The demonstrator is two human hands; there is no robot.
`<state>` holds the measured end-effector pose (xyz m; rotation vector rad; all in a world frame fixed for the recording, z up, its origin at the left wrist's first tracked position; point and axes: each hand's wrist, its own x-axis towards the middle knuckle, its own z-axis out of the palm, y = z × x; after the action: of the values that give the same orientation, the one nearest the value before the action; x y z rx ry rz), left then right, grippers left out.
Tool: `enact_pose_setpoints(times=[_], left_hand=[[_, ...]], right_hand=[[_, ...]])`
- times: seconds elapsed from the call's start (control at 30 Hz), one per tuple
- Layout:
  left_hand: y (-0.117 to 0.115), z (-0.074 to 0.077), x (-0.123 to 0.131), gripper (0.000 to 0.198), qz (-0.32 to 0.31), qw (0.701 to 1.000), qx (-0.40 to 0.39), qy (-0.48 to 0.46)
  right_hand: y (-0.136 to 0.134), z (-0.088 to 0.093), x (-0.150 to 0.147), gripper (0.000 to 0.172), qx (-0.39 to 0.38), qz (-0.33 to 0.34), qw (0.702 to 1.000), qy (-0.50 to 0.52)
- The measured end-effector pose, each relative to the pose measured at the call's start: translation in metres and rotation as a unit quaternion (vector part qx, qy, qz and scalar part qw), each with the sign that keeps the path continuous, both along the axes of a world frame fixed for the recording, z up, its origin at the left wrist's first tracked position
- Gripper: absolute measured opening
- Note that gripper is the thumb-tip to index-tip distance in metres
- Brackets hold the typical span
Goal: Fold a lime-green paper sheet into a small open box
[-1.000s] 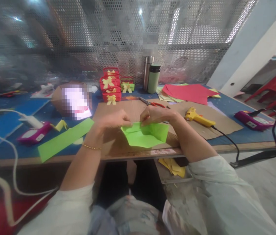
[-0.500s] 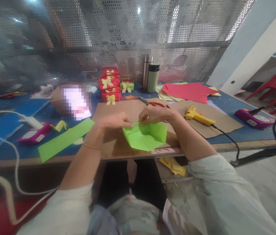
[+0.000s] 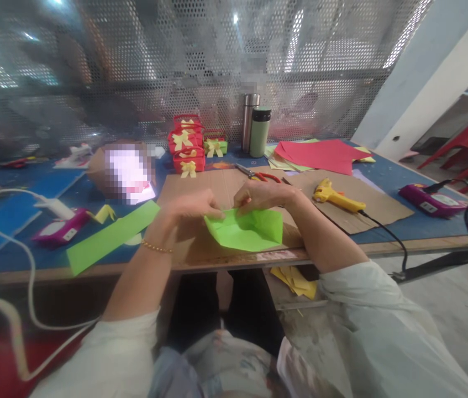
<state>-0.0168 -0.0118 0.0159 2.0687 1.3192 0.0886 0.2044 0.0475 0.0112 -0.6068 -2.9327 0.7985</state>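
A folded green paper box (image 3: 245, 232) with raised sides lies over the cardboard at the table's front edge. My left hand (image 3: 198, 205) pinches its left back corner, thumb toward me. At the back edge, my right hand (image 3: 261, 196) is closed on the paper wall, fingers curled down. Left of my left forearm lies a long green paper strip (image 3: 111, 237). Beyond my right hand are scissors (image 3: 258, 174) with red-orange handles, and to its right a yellow glue gun (image 3: 337, 197) rests on cardboard.
Red boxes with yellow bows (image 3: 186, 146) and a green one (image 3: 215, 145) stand at the back, beside a green bottle (image 3: 260, 132) and a steel flask (image 3: 250, 113). Red paper sheets (image 3: 320, 155) lie back right. Purple power strips (image 3: 430, 200) with cables sit at both sides.
The green paper box has tilted slightly, its front edge a little higher and its left corner drawn slightly leftward. Both hands keep their hold, nearly in the same place.
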Motion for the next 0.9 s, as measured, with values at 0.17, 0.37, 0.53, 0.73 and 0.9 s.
enact_pose_setpoints(times=[0.17, 0.37, 0.53, 0.73, 0.9], left_hand=[[0.001, -0.001, -0.002, 0.040, -0.037, 0.999, -0.010, -0.026], [-0.008, 0.006, 0.002, 0.036, -0.046, 0.999, -0.020, -0.010], [-0.012, 0.009, 0.005, 0.041, -0.060, 0.998, -0.021, 0.002], [-0.011, 0.007, 0.007, 0.046, -0.067, 0.998, -0.007, 0.014], [-0.010, 0.005, 0.006, 0.043, -0.060, 0.998, -0.009, 0.011]], right_hand=[[-0.003, 0.001, -0.001, 0.016, 0.001, 0.008, 1.000, -0.001], [-0.008, 0.006, -0.002, 0.014, 0.003, 0.018, 1.000, -0.014], [-0.011, 0.005, -0.003, 0.012, 0.016, 0.018, 1.000, -0.020], [-0.019, -0.001, -0.014, 0.023, -0.014, 0.014, 1.000, -0.010], [-0.024, -0.004, -0.018, 0.018, -0.040, 0.013, 0.999, 0.014]])
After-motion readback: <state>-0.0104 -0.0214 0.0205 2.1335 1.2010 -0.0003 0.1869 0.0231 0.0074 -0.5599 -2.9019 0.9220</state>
